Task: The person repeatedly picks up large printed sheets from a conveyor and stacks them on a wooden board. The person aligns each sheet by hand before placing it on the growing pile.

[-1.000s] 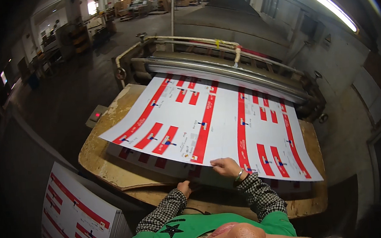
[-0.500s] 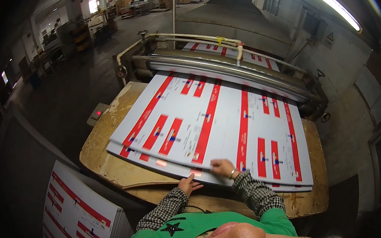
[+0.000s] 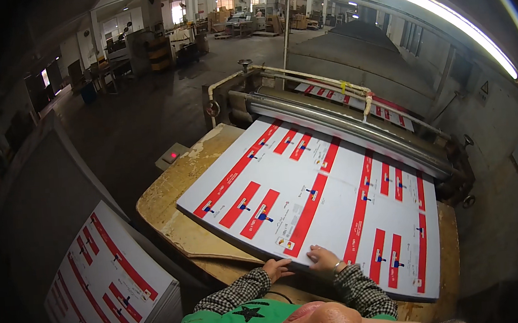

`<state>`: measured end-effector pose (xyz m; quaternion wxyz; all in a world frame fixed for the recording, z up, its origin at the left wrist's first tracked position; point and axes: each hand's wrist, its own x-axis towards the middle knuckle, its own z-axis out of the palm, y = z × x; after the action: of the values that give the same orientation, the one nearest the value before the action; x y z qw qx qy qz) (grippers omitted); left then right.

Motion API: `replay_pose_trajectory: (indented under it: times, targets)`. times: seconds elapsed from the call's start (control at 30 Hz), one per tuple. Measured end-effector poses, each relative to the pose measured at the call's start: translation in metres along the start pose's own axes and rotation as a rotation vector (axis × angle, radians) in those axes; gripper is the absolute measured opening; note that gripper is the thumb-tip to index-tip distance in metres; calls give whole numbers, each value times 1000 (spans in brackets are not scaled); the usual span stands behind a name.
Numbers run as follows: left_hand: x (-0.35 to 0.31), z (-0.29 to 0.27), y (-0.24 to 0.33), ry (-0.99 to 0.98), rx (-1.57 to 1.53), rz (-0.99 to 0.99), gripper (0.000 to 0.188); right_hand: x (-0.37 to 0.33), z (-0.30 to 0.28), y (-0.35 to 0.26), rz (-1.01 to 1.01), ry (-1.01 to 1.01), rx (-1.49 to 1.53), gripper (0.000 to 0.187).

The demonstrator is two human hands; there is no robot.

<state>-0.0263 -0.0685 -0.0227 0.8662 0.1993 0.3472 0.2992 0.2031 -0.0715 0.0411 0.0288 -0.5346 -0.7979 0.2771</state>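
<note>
Desk: Where are the printed sheets (image 3: 338, 201) lying?

Operator: They're filling the centre and lower right of the frame on a wooden table (image 3: 160, 207), running up-frame under a steel roller (image 3: 353, 132) at upper right of centre.

Desk: And the long axis?

Operator: The near edge is slanting from left of centre down to the lower right. The roller is hiding part of the far side, so I'm not able to say which dimension is longer.

Desk: Which hand is nearer?

Operator: My right hand (image 3: 324, 258) is reaching over the near edge at bottom centre, its bent fingers overlying the top face, so it's lying nearer the sheets' middle. Whether it's pinching anything, I cannot tell. My left hand (image 3: 277, 269) is sitting just left of it, fingers spread at the edge, pinching nothing that I'm seeing. Both are pointing up-frame, toward the sheets.
</note>
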Motion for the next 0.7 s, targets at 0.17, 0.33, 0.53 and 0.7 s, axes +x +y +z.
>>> replay_pose_trajectory:
  times: [0.17,0.33,0.53,0.7]
  targets:
    - [11,-13,-15,298,-24,-42,34,-19,-60,-24,24,353,339,24]
    - [41,-34,-30,749,182,-154,27,-33,-55,-37,-48,388,239,25]
    - [0,8,-3,405,275,-51,32,-27,16,-10,-59,325,269,30]
    - [6,0,-18,203,-13,29,38,-2,31,29,98,184,471,35]
